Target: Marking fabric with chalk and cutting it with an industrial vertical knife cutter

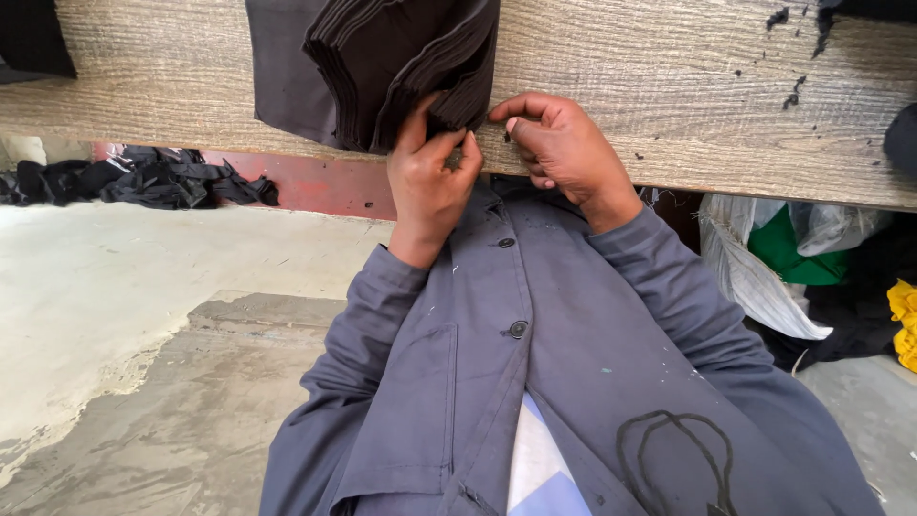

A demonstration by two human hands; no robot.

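A thick stack of dark brown fabric pieces (pixel 411 57) lies on the wooden table (pixel 669 86) and hangs over its near edge. My left hand (pixel 430 182) pinches the lower corner of that stack between thumb and fingers. My right hand (pixel 559 143) rests at the table's edge just right of the stack, fingers curled, thumb and forefinger close together near the fabric's corner; I cannot tell if it holds anything. Both arms wear grey-blue work coat sleeves.
A flat dark cloth (pixel 287 76) lies under the stack. Black scraps (pixel 793 96) dot the table's right side. On the concrete floor (pixel 143 315) sit a pile of dark rags (pixel 143 177) at left and a white sack (pixel 755 277) with green and yellow cloth at right.
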